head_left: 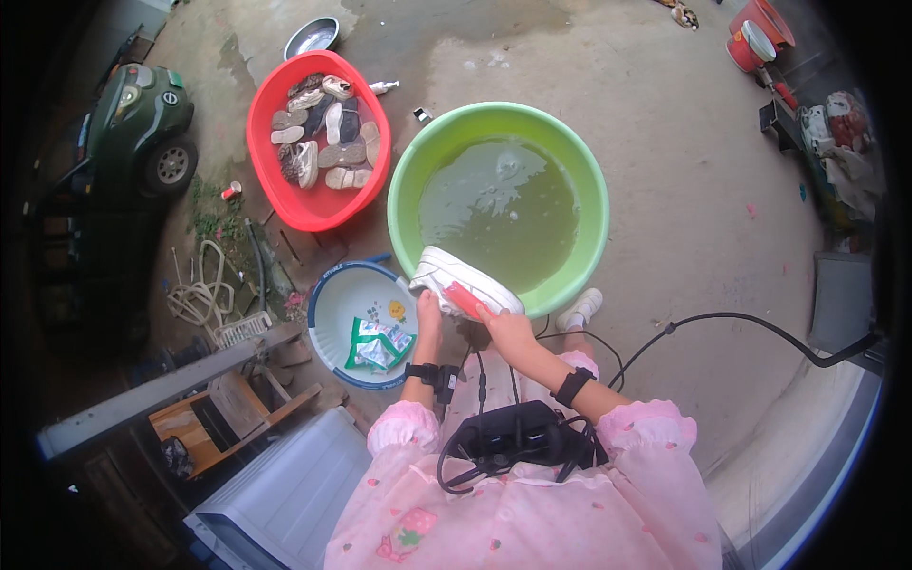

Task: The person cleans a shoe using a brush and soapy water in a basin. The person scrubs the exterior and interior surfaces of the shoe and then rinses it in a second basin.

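Note:
In my left hand [429,308] is a white sneaker [480,273], gripped from its near-left side and tilted over the near rim of a large green basin [406,204]. Murky water fills much of that basin. My right hand [502,323] is closed round a red scrub brush [464,300], which lies against the side of the sneaker. The brush's bristles are hidden. Just left of my left hand, a white basin [328,309] with a blue rim holds a green and white packet [380,346].
Several shoes lie in a red tub [309,204] at the far left, with a metal bowl [313,36] behind it. A green vehicle [142,119] stands further left. A black cable [741,316] runs to the right. Red buckets [750,47] are at the far right.

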Motion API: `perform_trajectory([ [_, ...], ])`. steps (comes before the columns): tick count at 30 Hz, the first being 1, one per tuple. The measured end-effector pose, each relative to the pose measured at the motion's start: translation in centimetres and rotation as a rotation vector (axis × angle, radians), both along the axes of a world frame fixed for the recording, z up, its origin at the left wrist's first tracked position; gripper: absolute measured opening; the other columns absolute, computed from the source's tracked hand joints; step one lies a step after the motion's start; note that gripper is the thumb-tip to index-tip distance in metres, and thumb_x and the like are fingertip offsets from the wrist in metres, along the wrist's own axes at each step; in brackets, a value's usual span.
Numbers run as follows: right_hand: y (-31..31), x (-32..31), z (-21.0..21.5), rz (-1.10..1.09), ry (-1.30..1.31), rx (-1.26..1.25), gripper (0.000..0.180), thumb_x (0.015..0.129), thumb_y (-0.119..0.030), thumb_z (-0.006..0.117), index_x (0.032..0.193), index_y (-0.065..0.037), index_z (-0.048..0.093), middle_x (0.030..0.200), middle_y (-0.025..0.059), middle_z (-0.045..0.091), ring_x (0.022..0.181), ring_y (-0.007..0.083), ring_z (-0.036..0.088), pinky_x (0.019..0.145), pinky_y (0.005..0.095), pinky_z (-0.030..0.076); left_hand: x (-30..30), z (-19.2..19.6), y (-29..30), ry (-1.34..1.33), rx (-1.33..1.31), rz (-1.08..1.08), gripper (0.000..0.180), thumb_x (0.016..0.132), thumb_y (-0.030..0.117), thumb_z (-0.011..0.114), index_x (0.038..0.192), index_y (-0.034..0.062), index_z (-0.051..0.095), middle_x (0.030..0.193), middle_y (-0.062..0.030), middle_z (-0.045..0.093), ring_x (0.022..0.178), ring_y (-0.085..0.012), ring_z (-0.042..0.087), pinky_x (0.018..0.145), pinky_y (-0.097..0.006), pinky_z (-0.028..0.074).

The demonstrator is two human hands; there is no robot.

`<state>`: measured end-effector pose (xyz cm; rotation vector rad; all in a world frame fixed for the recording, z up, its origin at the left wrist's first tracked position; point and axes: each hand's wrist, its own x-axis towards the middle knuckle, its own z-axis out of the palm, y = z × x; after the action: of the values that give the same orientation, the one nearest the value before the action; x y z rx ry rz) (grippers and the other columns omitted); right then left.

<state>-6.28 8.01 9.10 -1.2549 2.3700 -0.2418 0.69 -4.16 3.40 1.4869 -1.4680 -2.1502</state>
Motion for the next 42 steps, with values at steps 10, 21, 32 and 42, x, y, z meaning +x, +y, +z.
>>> perform_trajectory([
  [10,4.5,-1.4,3.5,0.069,0.024,0.006,0.051,0.063,-0.009,0.051,0.112,-0.01,0.038,0.06,0.0099,0.049,0.053,0.0222,0.053,0.044,0.0315,0.042,1.2,-3.0,-2.2,0.039,-0.101,-0.017,0.014,0.08,0.014,0.034,0.075,0.0079,0.045,0.065,0.004,0.042,0.054,-0.0039,0.04,0.046,-0.017,0.033],
  [21,8.9,-4.0,5.3,-0.248,-0.108,-0.096,0.049,0.068,-0.009,0.047,0.115,-0.016,0.036,0.06,0.0156,0.05,0.055,0.0306,0.052,0.048,0.0381,0.042,0.8,0.2,-1.6,0.043,-0.02,-0.076,0.012,0.078,0.017,0.041,0.078,0.0045,0.042,0.065,0.0023,0.038,0.058,-0.0045,0.038,0.05,-0.018,0.033],
  [32,9.4,-3.6,4.0,-0.165,-0.125,0.033,0.042,0.071,-0.011,0.041,0.112,-0.018,0.038,0.057,0.0132,0.051,0.053,0.0296,0.053,0.046,0.0392,0.042,0.6,-2.3,-0.7,-0.092,-0.544,-0.545,0.042,0.065,0.014,0.059,0.097,-0.0007,0.036,0.091,-0.0129,0.05,0.081,-0.0181,0.05,0.068,-0.027,0.041],
  [42,12.8,-5.0,4.8,-0.293,-0.148,0.005,0.042,0.068,-0.009,0.044,0.109,-0.017,0.042,0.059,0.015,0.053,0.057,0.0306,0.054,0.051,0.0401,0.043,-1.5,-1.9,0.6,-0.298,-0.655,-0.598,0.031,0.057,0.005,0.06,0.084,-0.0035,0.048,0.074,-0.0077,0.056,0.066,-0.0118,0.051,0.055,-0.024,0.04],
])
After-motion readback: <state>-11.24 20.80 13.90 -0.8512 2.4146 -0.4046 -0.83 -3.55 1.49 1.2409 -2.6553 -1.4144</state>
